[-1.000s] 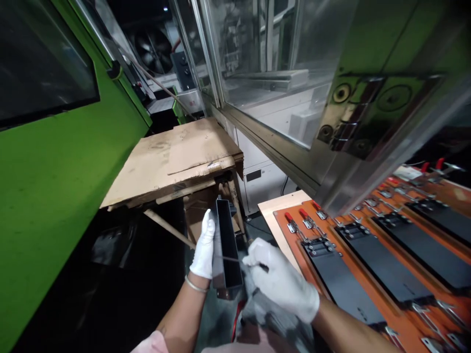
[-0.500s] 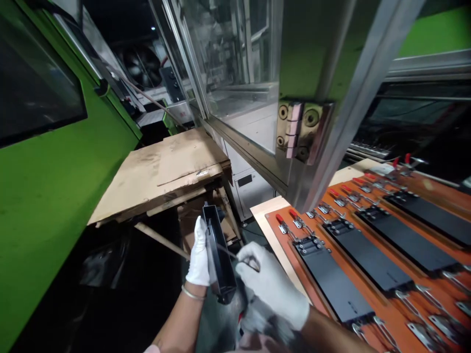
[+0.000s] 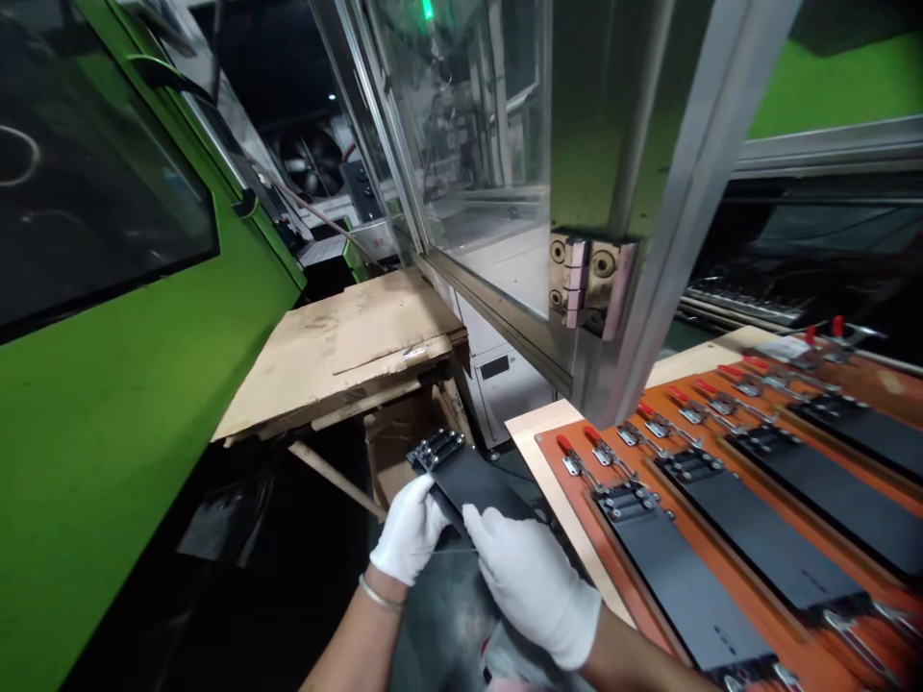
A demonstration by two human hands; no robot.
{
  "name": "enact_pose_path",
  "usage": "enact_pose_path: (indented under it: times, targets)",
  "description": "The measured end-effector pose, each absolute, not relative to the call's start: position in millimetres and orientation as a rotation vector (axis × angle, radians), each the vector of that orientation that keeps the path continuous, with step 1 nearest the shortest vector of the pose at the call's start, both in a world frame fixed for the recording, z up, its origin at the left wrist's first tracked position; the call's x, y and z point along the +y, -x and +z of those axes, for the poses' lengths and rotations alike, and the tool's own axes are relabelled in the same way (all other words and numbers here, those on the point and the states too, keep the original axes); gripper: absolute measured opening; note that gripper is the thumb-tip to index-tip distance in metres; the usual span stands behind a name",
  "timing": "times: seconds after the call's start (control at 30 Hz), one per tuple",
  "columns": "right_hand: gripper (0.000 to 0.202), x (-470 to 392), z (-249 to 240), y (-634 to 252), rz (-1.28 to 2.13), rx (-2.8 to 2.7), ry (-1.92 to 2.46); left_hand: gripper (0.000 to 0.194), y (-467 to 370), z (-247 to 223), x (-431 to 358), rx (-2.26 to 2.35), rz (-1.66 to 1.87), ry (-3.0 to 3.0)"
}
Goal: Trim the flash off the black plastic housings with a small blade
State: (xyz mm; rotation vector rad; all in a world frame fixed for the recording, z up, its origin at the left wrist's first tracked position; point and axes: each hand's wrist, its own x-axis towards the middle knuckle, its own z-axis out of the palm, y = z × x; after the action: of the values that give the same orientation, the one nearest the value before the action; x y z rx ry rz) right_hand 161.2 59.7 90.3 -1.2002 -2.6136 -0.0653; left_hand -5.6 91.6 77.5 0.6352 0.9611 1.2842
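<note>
My left hand [image 3: 410,529] is clamped on the near long edge of the dark part [image 3: 476,481], close to its end with the fittings. My right hand [image 3: 530,581] lies against that same edge lower down; I cannot tell how firmly its fingers close. I have the part in the air, tilted, its flat face up. Around it, the cardboard [image 3: 346,336] comes near on the upper left, and the orange board [image 3: 577,481] lies to the right, with a gap over the floor [image 3: 439,615] between. The board carries similar panels [image 3: 696,577] and red-handled clamps [image 3: 569,452]. The glazed door [image 3: 610,288] hangs above the board's near corner; the green machine [image 3: 144,356] walls my left.
</note>
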Motion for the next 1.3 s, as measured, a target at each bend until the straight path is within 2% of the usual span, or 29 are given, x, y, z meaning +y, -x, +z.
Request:
enact_pose_path:
  times: [0.17, 0.27, 0.33, 0.47, 0.63, 0.77, 0.9, 1.3]
  targets:
    - [0.034, 52, 99, -157, 0.059, -2.793, 1.149, 0.010, 2, 71, 91, 1.253, 1.243, -1.248]
    - [0.028, 45, 101, -161, 0.246, -2.791, 1.195, 0.020, 5, 66, 92, 1.334, 1.187, -1.692]
    - [0.020, 42, 104, -168, 0.456, -2.604, 1.242, 0.024, 7, 65, 93, 1.373, 1.182, -1.858]
    - [0.027, 53, 115, -183, 0.791, -2.094, 1.236, 0.030, 5, 70, 92, 1.420, 1.328, -1.752]
    - [0.034, 74, 115, -178, 1.010, -1.921, 1.236, 0.026, -2, 75, 85, 1.413, 1.581, -1.308]
    - [0.035, 63, 105, -161, 0.946, -1.844, 1.215, 0.015, -3, 79, 81, 1.419, 1.660, -1.220]
    - [0.032, 51, 106, -154, 0.928, -1.896, 1.083, 0.017, -2, 85, 82, 1.437, 1.636, -1.271]
    - [0.030, 55, 111, -145, 0.863, -1.961, 1.036, 0.013, -16, 102, 86, 1.353, 1.642, -1.169]
